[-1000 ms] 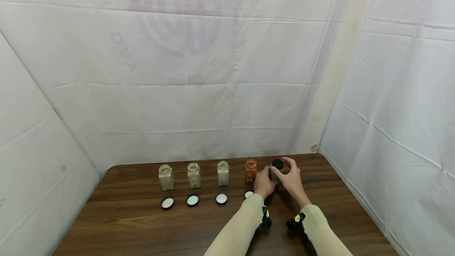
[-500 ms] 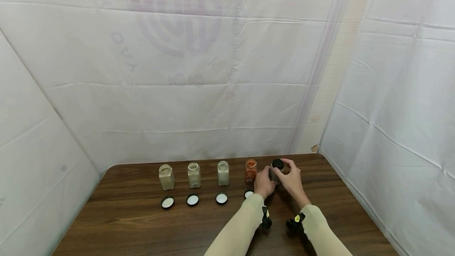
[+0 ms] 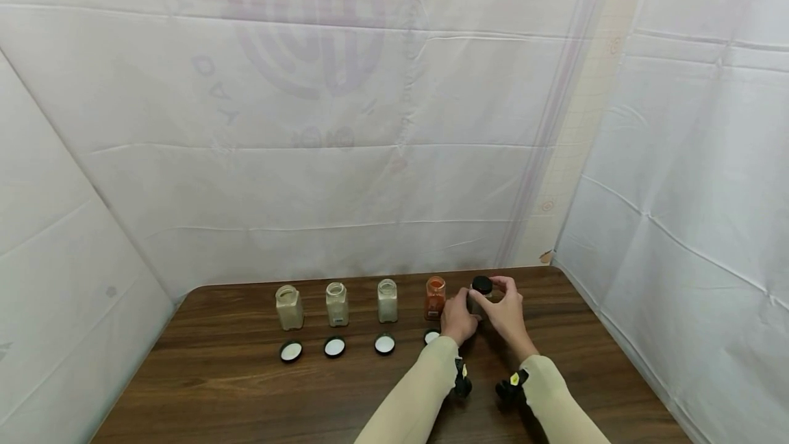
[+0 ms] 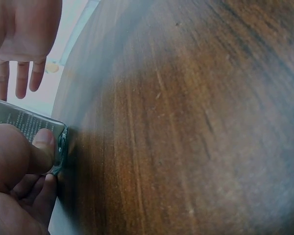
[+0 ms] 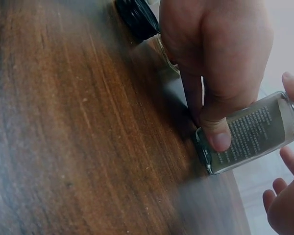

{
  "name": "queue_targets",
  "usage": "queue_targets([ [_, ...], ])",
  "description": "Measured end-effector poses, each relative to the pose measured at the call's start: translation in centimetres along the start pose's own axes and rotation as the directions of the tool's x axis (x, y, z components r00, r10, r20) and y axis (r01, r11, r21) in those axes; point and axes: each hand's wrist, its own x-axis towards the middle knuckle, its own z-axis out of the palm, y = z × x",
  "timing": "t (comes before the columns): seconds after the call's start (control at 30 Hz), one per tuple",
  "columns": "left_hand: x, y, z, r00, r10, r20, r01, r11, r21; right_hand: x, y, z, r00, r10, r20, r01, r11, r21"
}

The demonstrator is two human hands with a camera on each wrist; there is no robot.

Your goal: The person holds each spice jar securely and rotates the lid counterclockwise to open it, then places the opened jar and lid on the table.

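Note:
A square glass jar (image 5: 252,131) with dark contents and a printed label stands on the table, with a black lid (image 3: 482,285) on top. My left hand (image 3: 458,321) grips the jar low down, its thumb pressed on the label in both wrist views. At the lid is my right hand (image 3: 507,312), thumb and fingers pinching it from two sides. In the left wrist view, the right hand's other fingers (image 4: 22,81) hang free beside the jar. The lid itself lies outside both wrist views.
Left of my hands stand an uncapped jar of orange-red powder (image 3: 435,299) and pale-filled uncapped jars (image 3: 387,301), (image 3: 336,305), (image 3: 289,308). Black lids (image 3: 384,344) with white undersides lie in front of them. White sheeting (image 3: 394,156) rises behind the wooden table (image 3: 246,396).
My right hand's fingers have shifted slightly around the black lid. My left hand and the jar stay where they were, as do the other jars and lids.

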Motion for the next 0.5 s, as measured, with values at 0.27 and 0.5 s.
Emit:
queue_targets([
  [0.27, 0.02, -0.18, 0.03, 1.000, -0.014, 0.007, 0.014, 1.000, -0.006, 0.09, -0.11, -0.17, 0.999, 0.023, 0.048, -0.022, 1.000, -0.011],
  [0.5, -0.05, 0.06, -0.31, 1.000, -0.001, 0.009, 0.001, 1.000, -0.002, -0.02, -0.31, -0.37, 0.993, 0.070, 0.090, -0.069, 0.997, -0.020],
])
